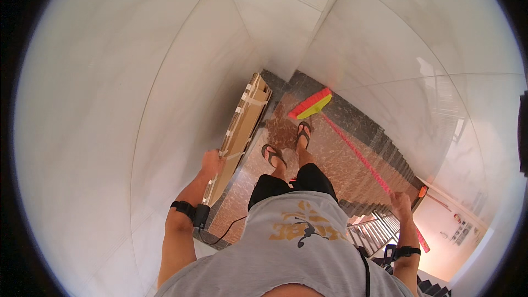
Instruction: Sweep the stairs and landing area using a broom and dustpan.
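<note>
My right hand (401,205) is closed around the pink-red handle (357,152) of a broom. The broom head (312,106), yellow-green with red bristles, is low by the floor ahead of my feet, near the dark border along the right wall. At the left, a tall stack of flattened cardboard (243,128), bound with pale tape, stands on edge close to the wall. My left hand (212,163) grips its upper edge; the fingertips are partly hidden.
Pale marble-look walls (123,111) rise on both sides and meet in a corner ahead. Reddish speckled floor (330,165) has a dark stone border. Stairs (402,161) edge the right side; a metal railing (375,231) stands at lower right. My sandalled feet (303,132) are near the broom head.
</note>
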Motion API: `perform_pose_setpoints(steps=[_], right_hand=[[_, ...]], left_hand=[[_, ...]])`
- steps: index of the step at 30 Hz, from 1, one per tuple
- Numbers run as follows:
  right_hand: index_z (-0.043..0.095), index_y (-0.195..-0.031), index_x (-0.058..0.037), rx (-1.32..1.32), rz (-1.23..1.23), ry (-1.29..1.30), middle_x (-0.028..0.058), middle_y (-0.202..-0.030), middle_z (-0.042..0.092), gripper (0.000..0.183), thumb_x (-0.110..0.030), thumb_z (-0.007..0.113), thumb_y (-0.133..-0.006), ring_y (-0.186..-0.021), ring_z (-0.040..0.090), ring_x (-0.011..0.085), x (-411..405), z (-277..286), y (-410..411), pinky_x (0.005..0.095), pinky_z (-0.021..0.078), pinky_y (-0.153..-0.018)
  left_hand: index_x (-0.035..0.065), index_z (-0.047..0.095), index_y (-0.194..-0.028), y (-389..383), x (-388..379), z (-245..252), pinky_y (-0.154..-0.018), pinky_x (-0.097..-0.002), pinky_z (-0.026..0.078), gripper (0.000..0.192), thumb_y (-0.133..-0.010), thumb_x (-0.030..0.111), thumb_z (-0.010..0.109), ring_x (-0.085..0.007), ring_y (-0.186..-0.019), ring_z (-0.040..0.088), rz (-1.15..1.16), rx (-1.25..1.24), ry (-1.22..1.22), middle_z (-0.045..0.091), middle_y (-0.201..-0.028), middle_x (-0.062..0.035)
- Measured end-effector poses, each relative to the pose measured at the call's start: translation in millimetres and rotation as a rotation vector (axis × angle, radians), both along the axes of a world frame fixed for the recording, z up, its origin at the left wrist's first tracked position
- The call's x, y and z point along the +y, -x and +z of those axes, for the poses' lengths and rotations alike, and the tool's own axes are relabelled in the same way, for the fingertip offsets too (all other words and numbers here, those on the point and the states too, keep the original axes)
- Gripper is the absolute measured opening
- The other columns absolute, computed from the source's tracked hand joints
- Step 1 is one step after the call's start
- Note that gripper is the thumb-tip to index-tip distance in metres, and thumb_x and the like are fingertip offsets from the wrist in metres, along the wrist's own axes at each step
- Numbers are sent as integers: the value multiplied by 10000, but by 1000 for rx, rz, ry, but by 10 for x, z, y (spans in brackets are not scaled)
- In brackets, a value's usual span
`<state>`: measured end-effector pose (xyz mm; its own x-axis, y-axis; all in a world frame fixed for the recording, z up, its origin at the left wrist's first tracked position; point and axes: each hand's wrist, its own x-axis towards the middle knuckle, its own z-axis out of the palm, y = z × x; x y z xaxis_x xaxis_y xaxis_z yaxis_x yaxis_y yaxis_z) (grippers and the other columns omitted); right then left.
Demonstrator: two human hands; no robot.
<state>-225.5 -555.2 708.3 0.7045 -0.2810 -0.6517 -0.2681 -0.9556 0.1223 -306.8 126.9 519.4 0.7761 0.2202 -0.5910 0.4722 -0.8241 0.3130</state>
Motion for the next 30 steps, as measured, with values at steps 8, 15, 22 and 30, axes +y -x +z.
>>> perform_pose_setpoints(steps=[8, 15, 22, 30], right_hand=[[655, -785, -3, 39, -14, 13, 267, -822, 622, 538, -489, 464, -912, -819, 629, 431, -203, -79, 860, 501, 472, -715], [670, -811, -23, 14, -80, -21, 245, -776, 638, 562, -536, 464, -909, -772, 631, 432, -171, 9, 1286, 504, 479, -680], [662, -831, -16, -11, -72, -54, 245, -753, 620, 556, -534, 473, -906, -771, 629, 417, -152, 72, 1487, 484, 460, -666], [675, -804, -28, 71, -119, 4, 245, -761, 636, 515, -489, 474, -916, -767, 631, 423, -139, 116, 1584, 496, 474, -674]], left_hand=[[-57, 662, -907, -180, -61, 171, -737, -451, 527, 313, -729, 198, 695, -406, -805, 652, 66, 25, 76, 647, -825, -282], [-72, 669, -829, -118, 87, -159, -680, -435, 532, 338, -708, 237, 736, -393, -756, 659, -61, -149, -61, 642, -799, -291], [-35, 687, -796, -68, 229, -376, -648, -406, 532, 324, -687, 259, 771, -304, -697, 678, 1, -15, -60, 671, -713, -191], [-36, 675, -770, -110, 106, -212, -637, -414, 529, 389, -677, 330, 769, -302, -670, 671, -98, -94, -127, 655, -676, -196]])
